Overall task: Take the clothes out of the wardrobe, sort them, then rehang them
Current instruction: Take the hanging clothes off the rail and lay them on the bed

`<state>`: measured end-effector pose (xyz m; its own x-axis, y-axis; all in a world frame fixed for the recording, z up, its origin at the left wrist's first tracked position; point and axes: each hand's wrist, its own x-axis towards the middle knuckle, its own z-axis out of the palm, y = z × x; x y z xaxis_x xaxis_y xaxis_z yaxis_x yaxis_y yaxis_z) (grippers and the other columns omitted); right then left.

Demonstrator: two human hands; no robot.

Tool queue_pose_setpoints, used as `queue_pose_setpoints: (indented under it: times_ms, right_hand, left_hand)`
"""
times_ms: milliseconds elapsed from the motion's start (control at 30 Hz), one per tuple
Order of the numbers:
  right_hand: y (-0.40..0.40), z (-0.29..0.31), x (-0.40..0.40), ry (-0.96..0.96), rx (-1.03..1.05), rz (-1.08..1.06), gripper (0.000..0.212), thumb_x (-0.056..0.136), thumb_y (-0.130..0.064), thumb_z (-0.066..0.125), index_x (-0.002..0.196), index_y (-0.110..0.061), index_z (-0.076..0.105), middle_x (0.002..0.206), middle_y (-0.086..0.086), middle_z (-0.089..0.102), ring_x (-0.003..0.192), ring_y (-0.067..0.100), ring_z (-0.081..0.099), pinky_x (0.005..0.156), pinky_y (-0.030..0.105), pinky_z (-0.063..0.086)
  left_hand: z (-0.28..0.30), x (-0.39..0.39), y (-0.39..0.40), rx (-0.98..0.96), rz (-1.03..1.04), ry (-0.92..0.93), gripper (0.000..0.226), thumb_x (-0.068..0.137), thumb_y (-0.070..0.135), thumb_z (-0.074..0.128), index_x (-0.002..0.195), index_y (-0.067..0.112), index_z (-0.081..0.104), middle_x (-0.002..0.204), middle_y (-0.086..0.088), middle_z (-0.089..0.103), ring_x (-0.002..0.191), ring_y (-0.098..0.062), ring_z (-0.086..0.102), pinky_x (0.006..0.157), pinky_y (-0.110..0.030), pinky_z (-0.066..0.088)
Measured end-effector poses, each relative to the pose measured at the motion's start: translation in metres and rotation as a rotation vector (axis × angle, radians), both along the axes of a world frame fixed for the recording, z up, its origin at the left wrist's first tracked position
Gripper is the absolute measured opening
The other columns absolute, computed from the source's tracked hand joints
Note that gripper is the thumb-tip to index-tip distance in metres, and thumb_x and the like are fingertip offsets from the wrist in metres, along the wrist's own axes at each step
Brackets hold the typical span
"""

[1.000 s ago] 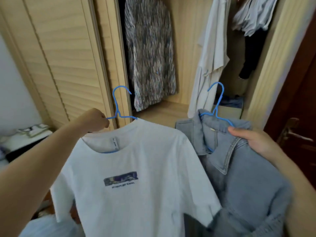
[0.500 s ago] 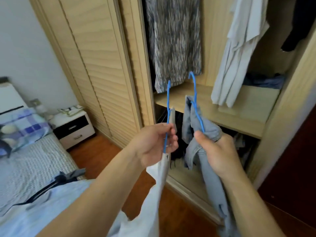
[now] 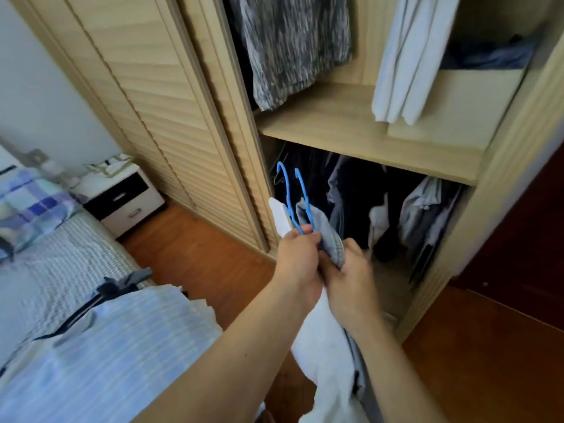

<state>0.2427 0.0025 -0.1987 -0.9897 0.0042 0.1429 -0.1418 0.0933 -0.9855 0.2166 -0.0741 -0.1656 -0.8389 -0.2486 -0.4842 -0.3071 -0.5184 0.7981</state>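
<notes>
Both hands meet in front of the open light-wood wardrobe (image 3: 335,123), level with its lower compartment. The left hand (image 3: 297,259) has its fingers curled round the necks of two blue plastic hangers (image 3: 294,196), whose hooks stand upright side by side, just apart, pointing toward the far side. The right hand (image 3: 351,283) touches the left hand and grips the bunched collar of a light-blue denim jacket (image 3: 328,236) that sits on the right-hand hanger. A white cotton T-shirt (image 3: 326,352) hangs from the left-hand hanger; a small part of its shoulder shows above the left hand, and the rest drops below both hands toward the near edge. The lower part of the denim jacket is mostly hidden behind the T-shirt and the right forearm.

Inside the wardrobe, a grey-and-white patterned garment (image 3: 293,47) hangs at upper left and a white shirt (image 3: 406,59) at upper right, both above a horizontal wooden shelf (image 3: 351,138). Dark and grey clothes (image 3: 381,209) hang crowded below the shelf. A louvred wooden sliding door (image 3: 158,96) stands to the left of the opening.

At the near left, a bed (image 3: 55,264) carries a pale-blue striped garment (image 3: 116,352). A white bedside cabinet with a black drawer front (image 3: 125,196) stands at the far left on the brown wooden floor (image 3: 201,257).
</notes>
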Motion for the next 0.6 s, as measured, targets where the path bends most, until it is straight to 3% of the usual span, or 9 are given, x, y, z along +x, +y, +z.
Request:
queue_pose_setpoints:
  times_ms: [100, 200, 367, 500, 600]
  right_hand:
    - [-0.015, -0.024, -0.004, 0.021, 0.057, -0.011, 0.009, 0.094, -0.014, 0.065, 0.096, -0.023, 0.065, 0.089, -0.003, 0.061, 0.085, 0.006, 0.063, 0.074, 0.023, 0.05]
    - [-0.028, -0.049, 0.002, -0.065, 0.122, 0.044, 0.009, 0.094, -0.019, 0.063, 0.088, -0.023, 0.057, 0.085, -0.001, 0.061, 0.081, 0.015, 0.063, 0.073, 0.043, 0.055]
    - [-0.044, -0.059, 0.021, -0.127, 0.202, 0.092, 0.012, 0.096, -0.022, 0.061, 0.089, -0.027, 0.053, 0.083, -0.008, 0.063, 0.077, 0.003, 0.063, 0.064, 0.022, 0.052]
    - [-0.051, -0.052, 0.03, -0.172, 0.172, 0.135, 0.02, 0.092, -0.02, 0.068, 0.104, -0.033, 0.057, 0.091, -0.015, 0.067, 0.083, -0.006, 0.064, 0.062, 0.009, 0.046]
    - [-0.049, -0.056, 0.045, -0.277, 0.144, 0.198, 0.04, 0.089, -0.023, 0.071, 0.123, -0.036, 0.053, 0.109, -0.018, 0.067, 0.1, -0.005, 0.064, 0.076, 0.015, 0.051]
  left_hand:
    - [-0.022, 0.002, -0.016, 0.113, 0.031, -0.069, 0.023, 0.104, 0.006, 0.041, 0.108, 0.003, 0.063, 0.096, -0.015, 0.069, 0.089, -0.024, 0.069, 0.087, -0.034, 0.057]
    - [-0.038, 0.013, -0.028, 0.156, 0.055, -0.135, 0.032, 0.103, 0.009, 0.039, 0.118, -0.002, 0.064, 0.091, -0.014, 0.069, 0.086, -0.023, 0.069, 0.082, -0.032, 0.057]
    - [-0.049, 0.044, -0.044, 0.245, 0.058, -0.222, 0.031, 0.103, 0.013, 0.044, 0.116, -0.002, 0.067, 0.11, -0.019, 0.073, 0.109, -0.029, 0.068, 0.106, -0.042, 0.05]
    - [-0.051, 0.057, -0.062, 0.296, 0.033, -0.139, 0.022, 0.104, 0.013, 0.047, 0.113, 0.003, 0.064, 0.093, -0.013, 0.068, 0.087, -0.023, 0.067, 0.086, -0.035, 0.056]
    - [-0.052, 0.055, -0.074, 0.214, 0.002, -0.118, 0.013, 0.104, 0.009, 0.048, 0.109, 0.006, 0.06, 0.096, -0.019, 0.062, 0.082, -0.027, 0.063, 0.077, -0.039, 0.057]
